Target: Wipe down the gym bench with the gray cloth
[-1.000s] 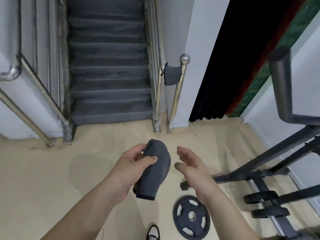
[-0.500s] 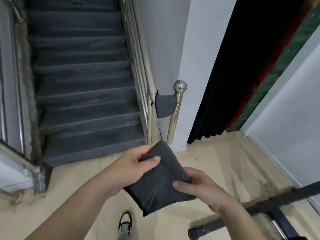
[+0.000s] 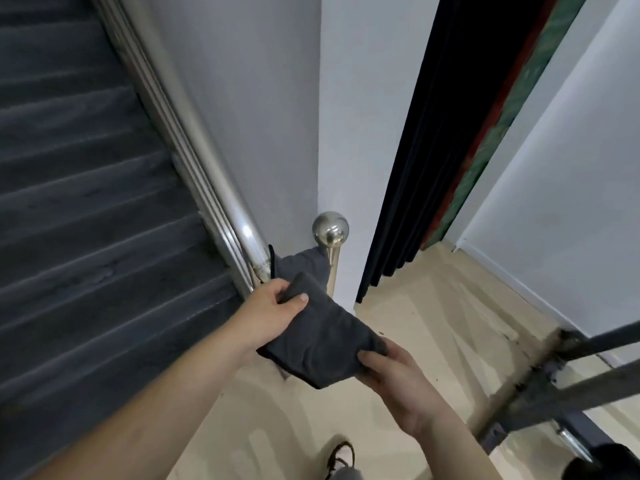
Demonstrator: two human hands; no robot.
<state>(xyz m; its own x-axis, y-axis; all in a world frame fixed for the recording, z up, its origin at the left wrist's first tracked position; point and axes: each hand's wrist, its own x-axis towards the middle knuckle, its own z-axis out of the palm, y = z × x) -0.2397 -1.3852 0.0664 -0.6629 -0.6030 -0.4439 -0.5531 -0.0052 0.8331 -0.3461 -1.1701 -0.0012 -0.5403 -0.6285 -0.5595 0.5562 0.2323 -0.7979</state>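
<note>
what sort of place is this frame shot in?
Probably a small gym, at the foot of a dark staircase with a steel handrail. A dark metal equipment frame stands low on the right.

The gray cloth (image 3: 322,344) covers most of the fingers of the left hand (image 3: 273,313) and the right hand (image 3: 394,379), and its underside is out of sight. Behind it, at centre frame, a second dark cloth (image 3: 304,265) hanging by the handrail post (image 3: 330,232) is largely hidden. The dark metal bars (image 3: 554,386) at lower right are blurred and cut by the right edge. A shoe (image 3: 341,457) is cropped at the bottom edge. A dark rounded shape (image 3: 602,462) in the lower right corner cannot be identified.
</note>
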